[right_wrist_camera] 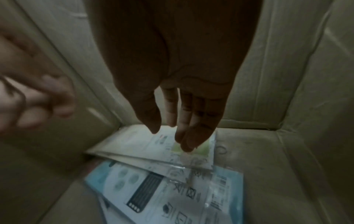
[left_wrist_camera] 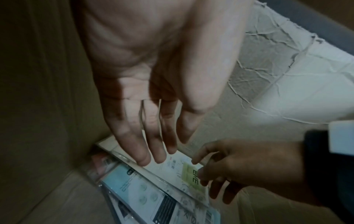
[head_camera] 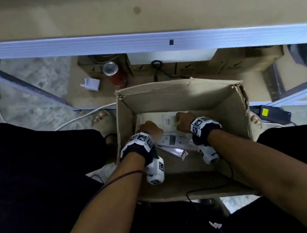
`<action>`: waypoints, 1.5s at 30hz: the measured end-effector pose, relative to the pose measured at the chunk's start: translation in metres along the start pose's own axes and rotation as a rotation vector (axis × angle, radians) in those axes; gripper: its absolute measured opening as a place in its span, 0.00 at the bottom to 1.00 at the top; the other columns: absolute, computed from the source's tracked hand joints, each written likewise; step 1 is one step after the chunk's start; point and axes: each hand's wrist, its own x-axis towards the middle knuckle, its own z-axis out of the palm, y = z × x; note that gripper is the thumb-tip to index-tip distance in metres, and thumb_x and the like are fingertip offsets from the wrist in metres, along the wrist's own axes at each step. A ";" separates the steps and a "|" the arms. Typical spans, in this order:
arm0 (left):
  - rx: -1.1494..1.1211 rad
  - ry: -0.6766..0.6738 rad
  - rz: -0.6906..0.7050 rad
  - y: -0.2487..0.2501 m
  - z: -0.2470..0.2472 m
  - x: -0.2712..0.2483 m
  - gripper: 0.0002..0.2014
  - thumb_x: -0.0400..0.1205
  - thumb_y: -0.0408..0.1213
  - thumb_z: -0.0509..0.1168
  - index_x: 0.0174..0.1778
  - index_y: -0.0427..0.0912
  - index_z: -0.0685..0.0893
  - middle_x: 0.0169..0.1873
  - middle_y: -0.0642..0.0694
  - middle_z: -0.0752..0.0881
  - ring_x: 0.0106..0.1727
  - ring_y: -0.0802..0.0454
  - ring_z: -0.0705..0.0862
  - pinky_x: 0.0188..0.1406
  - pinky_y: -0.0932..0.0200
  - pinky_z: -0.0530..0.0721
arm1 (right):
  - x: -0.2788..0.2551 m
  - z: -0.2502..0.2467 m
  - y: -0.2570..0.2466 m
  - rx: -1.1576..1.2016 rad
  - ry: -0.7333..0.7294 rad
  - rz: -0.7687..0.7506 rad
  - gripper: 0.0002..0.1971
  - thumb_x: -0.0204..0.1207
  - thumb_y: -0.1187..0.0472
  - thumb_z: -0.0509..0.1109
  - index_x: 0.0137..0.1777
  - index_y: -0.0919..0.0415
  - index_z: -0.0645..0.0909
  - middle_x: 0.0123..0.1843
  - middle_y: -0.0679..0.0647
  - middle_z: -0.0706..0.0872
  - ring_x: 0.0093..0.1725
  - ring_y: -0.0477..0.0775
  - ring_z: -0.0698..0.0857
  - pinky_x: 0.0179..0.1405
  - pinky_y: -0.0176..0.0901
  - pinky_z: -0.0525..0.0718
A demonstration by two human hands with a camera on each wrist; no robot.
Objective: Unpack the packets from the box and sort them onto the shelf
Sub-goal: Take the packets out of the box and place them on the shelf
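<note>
An open cardboard box (head_camera: 175, 94) stands between my knees, and both hands reach down into it. Flat packets lie stacked at its bottom: a white packet with a green label (left_wrist_camera: 178, 168) (right_wrist_camera: 145, 144) (head_camera: 166, 121) on top, a blue-edged packet (left_wrist_camera: 130, 186) (right_wrist_camera: 107, 178) under it. My left hand (left_wrist_camera: 164, 151) (head_camera: 150, 127) is spread with straight fingers, its tips at the white packet's left end. My right hand (right_wrist_camera: 170, 138) (head_camera: 182, 120) hangs with straight fingers whose tips touch the green label. Neither hand grips anything. The shelf board (head_camera: 128, 1) with its pale metal edge runs across the top.
On the lower board behind the box stand a red can (head_camera: 115, 73), a white plug adapter (head_camera: 90, 84) and a black cable (head_camera: 157, 68). A black device with a yellow label (head_camera: 266, 111) lies right of the box. The box walls close in on both hands.
</note>
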 end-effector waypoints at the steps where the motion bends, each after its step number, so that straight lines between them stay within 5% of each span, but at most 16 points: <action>1: 0.014 -0.017 -0.011 0.000 -0.001 0.001 0.17 0.85 0.39 0.63 0.60 0.28 0.87 0.59 0.33 0.88 0.60 0.36 0.87 0.63 0.46 0.85 | 0.004 0.002 0.001 0.003 -0.008 -0.001 0.26 0.81 0.62 0.67 0.78 0.63 0.69 0.77 0.65 0.73 0.74 0.65 0.75 0.70 0.48 0.76; 8: 0.029 -0.039 -0.077 -0.009 -0.003 0.004 0.17 0.84 0.38 0.65 0.60 0.28 0.86 0.61 0.31 0.86 0.61 0.35 0.85 0.57 0.50 0.86 | 0.024 0.028 -0.004 -0.096 -0.088 -0.053 0.29 0.83 0.64 0.61 0.84 0.54 0.60 0.82 0.63 0.66 0.78 0.65 0.71 0.74 0.56 0.75; 17: 0.039 -0.061 -0.059 -0.017 0.003 -0.003 0.17 0.85 0.39 0.63 0.63 0.31 0.85 0.65 0.36 0.84 0.64 0.39 0.84 0.64 0.51 0.84 | 0.041 0.036 -0.015 -0.140 0.112 -0.047 0.17 0.80 0.65 0.66 0.68 0.65 0.81 0.72 0.67 0.76 0.70 0.68 0.78 0.67 0.58 0.80; 20: 0.004 -0.073 -0.051 -0.016 0.002 -0.006 0.16 0.85 0.37 0.63 0.61 0.29 0.86 0.62 0.34 0.86 0.61 0.38 0.86 0.62 0.50 0.85 | 0.046 0.034 -0.013 -0.146 0.227 -0.035 0.24 0.77 0.62 0.70 0.73 0.67 0.75 0.76 0.67 0.71 0.75 0.68 0.71 0.69 0.58 0.77; 24: -0.021 -0.086 -0.050 -0.014 0.000 -0.009 0.16 0.87 0.36 0.61 0.60 0.27 0.86 0.60 0.33 0.87 0.60 0.38 0.86 0.65 0.47 0.84 | 0.051 0.035 -0.009 -0.148 0.111 0.038 0.33 0.77 0.60 0.72 0.80 0.66 0.64 0.80 0.66 0.65 0.78 0.67 0.67 0.74 0.61 0.71; 36: -0.037 -0.042 -0.052 -0.018 0.005 -0.004 0.17 0.85 0.40 0.63 0.64 0.35 0.86 0.66 0.38 0.84 0.67 0.40 0.83 0.68 0.52 0.81 | 0.043 0.024 -0.011 -0.164 0.046 0.061 0.45 0.72 0.53 0.79 0.83 0.65 0.59 0.82 0.66 0.60 0.82 0.68 0.61 0.78 0.65 0.66; 42: -0.218 -0.134 -0.109 -0.025 0.015 0.003 0.16 0.81 0.39 0.68 0.58 0.30 0.88 0.56 0.33 0.89 0.58 0.35 0.88 0.61 0.42 0.87 | 0.038 0.009 -0.006 0.001 0.008 0.058 0.24 0.81 0.57 0.69 0.72 0.71 0.75 0.74 0.68 0.77 0.71 0.66 0.79 0.66 0.52 0.80; 45: -0.288 -0.124 -0.134 -0.027 0.019 0.005 0.15 0.79 0.38 0.70 0.55 0.29 0.88 0.53 0.32 0.90 0.55 0.33 0.89 0.58 0.38 0.88 | 0.037 0.006 -0.004 0.032 -0.069 0.061 0.21 0.84 0.59 0.66 0.73 0.69 0.77 0.75 0.65 0.78 0.72 0.64 0.78 0.71 0.50 0.76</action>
